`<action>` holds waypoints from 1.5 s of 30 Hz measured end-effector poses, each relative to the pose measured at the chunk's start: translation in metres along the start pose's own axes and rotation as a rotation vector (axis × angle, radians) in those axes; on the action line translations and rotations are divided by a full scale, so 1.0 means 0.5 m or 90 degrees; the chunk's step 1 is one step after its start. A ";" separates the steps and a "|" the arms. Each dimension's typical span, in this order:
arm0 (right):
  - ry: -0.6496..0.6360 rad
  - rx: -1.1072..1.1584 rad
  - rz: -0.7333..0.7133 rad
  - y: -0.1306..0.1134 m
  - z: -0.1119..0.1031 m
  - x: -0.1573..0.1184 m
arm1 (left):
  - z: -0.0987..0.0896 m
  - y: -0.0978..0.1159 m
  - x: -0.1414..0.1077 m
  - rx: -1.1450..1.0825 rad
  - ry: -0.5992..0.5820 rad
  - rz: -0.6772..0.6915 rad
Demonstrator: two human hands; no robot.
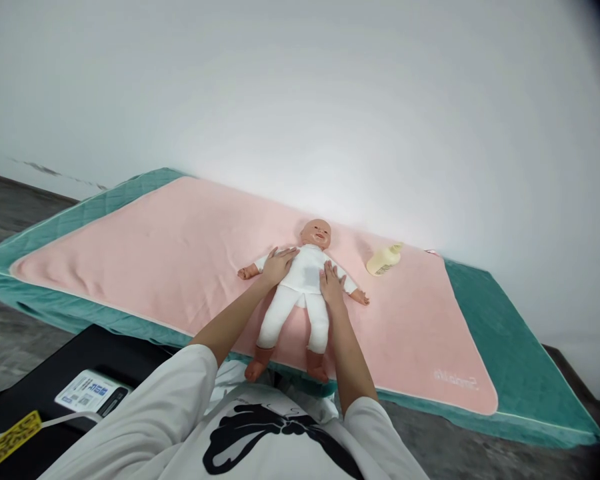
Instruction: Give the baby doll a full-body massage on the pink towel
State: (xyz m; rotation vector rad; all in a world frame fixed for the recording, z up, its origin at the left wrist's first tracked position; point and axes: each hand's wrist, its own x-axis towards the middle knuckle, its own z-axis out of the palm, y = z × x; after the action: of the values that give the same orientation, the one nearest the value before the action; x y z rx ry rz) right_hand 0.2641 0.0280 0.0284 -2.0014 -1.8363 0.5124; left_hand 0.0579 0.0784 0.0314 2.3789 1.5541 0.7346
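Observation:
A baby doll (305, 270) with a white cloth body lies on its back on a pink mat (180, 260), head toward the wall and feet toward me. My left hand (279, 265) rests on the doll's chest and shoulder on the left side, fingers stretched out. On the other side, my right hand (333, 283) lies along the doll's flank, its fingers extended over the torso edge. Neither hand grips anything. To the right of the doll, a pale yellow bottle (384, 260) lies on its side on the mat.
Under the mat is a teal padded bed cover (500, 327), against a white wall (300, 100). At lower left stands a black surface (115, 353) bearing a white device with a label (91, 392). A yellow tag (11, 441) on a strap is near it.

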 end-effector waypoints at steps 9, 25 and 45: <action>-0.004 -0.008 0.006 -0.003 -0.002 -0.002 | -0.030 -0.006 -0.027 -0.022 -0.044 0.144; 0.007 -0.022 -0.004 0.002 0.001 -0.003 | -0.097 0.102 -0.107 -0.143 -0.295 0.375; -0.010 0.013 -0.008 0.001 -0.001 -0.008 | -0.022 0.072 -0.024 -0.073 -0.164 0.175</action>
State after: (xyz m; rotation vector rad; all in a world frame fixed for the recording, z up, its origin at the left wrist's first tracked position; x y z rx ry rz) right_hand 0.2645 0.0241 0.0285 -1.9772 -1.8438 0.5438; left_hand 0.0770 0.0514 0.0529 2.5096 1.0702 0.5229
